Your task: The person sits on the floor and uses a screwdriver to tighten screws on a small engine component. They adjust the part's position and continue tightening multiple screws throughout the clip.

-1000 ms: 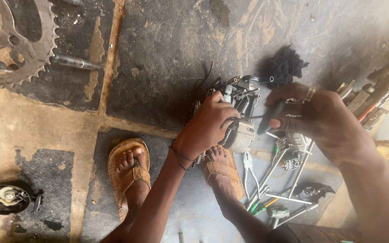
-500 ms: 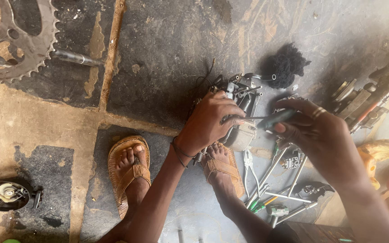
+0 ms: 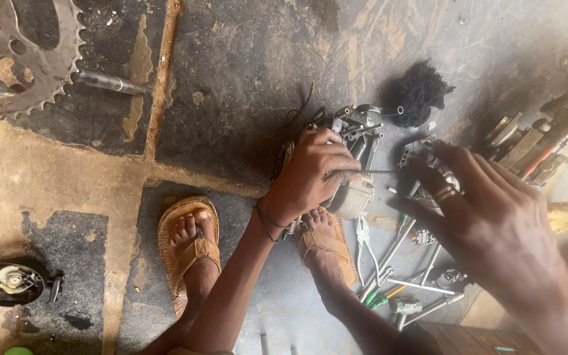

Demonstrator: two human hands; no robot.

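Note:
My left hand (image 3: 310, 174) grips a grey metal engine part (image 3: 356, 187) that rests on the dark floor by my sandalled foot (image 3: 327, 244). A thin metal rod (image 3: 369, 172) sticks out to the right from between its fingers. My right hand (image 3: 488, 220), with a ring on one finger, hovers just right of the part. Its fingers are spread and nothing shows in them. A second small metal piece (image 3: 422, 148) lies under its fingertips.
A toothed chainring (image 3: 31, 62) lies top left and a black fibrous wad (image 3: 419, 92) above the part. Pliers (image 3: 365, 240) and several wrenches (image 3: 396, 260) are scattered by my foot. More tools (image 3: 534, 144) are heaped at right, a round housing (image 3: 8, 284) bottom left.
My right hand has let go of the dark-handled tool it held against the part, opened its fingers and drawn back to the right. My left hand keeps its grip.

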